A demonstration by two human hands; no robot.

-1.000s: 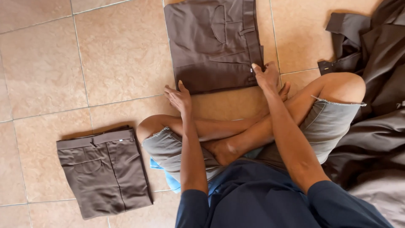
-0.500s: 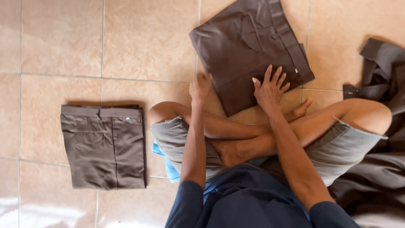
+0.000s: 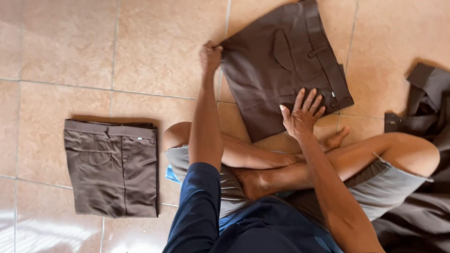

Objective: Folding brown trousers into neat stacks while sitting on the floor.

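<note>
Brown shorts under flat right hand, corner in left hand.

A folded pair of brown pants lies flat on the floor, off to the left. The floor is made of big tan tiles with thin lines between them. A pile of dark brown clothes sits at the right edge, all bunched up. A bit of blue cloth peeks out near the folded pants.
</note>
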